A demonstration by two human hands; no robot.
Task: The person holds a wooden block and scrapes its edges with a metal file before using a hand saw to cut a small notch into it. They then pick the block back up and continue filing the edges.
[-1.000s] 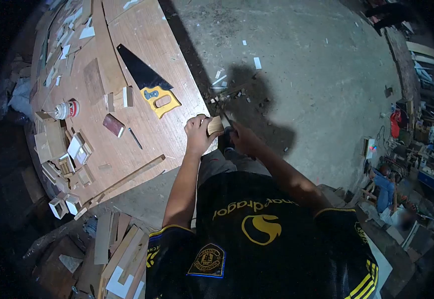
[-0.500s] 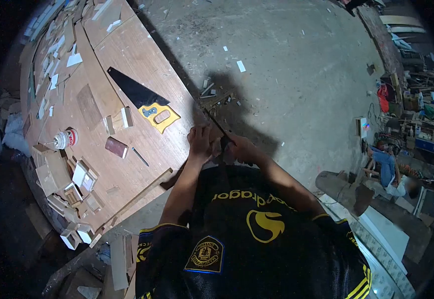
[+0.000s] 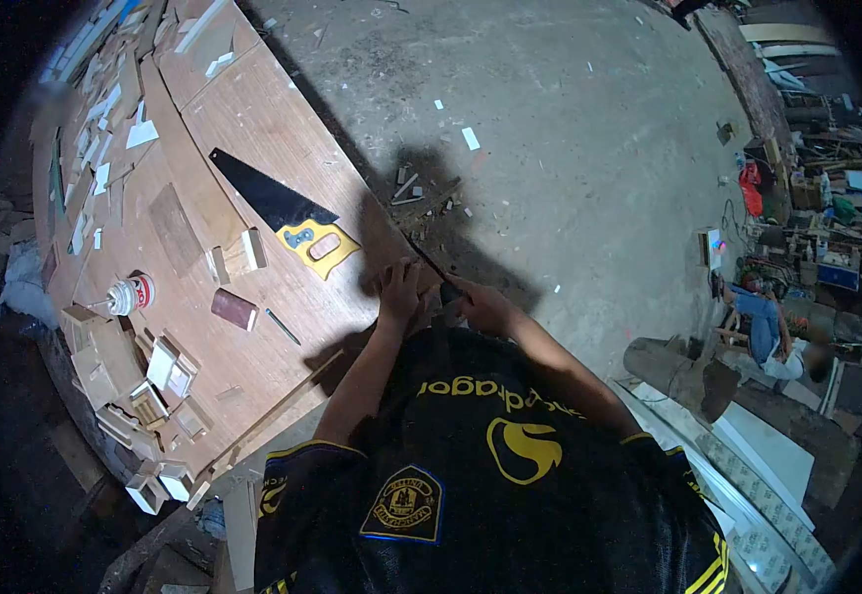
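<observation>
My left hand (image 3: 398, 294) is at the near corner of the wooden table, its fingers spread over the surface by the edge. Just right of it, my right hand (image 3: 487, 309) grips a thin dark-bladed tool with a black handle (image 3: 449, 293). The narrow blade slants up and left along the table's edge, and its exact kind cannot be made out. On the tabletop, left of my hands, lies a handsaw (image 3: 314, 245) with a black blade and yellow handle.
On the table (image 3: 253, 99) are a reddish-brown block (image 3: 234, 309), a pencil-like stick (image 3: 283, 327), a white-and-red container (image 3: 132, 294), wooden box pieces (image 3: 104, 361) and scraps. Offcuts (image 3: 421, 193) litter the concrete floor (image 3: 570, 148). A person (image 3: 767, 327) sits at the far right.
My view has shifted slightly. My left hand's fingers have spread out more on the table edge. The right hand still holds the dark-bladed tool, now at a slightly different angle.
</observation>
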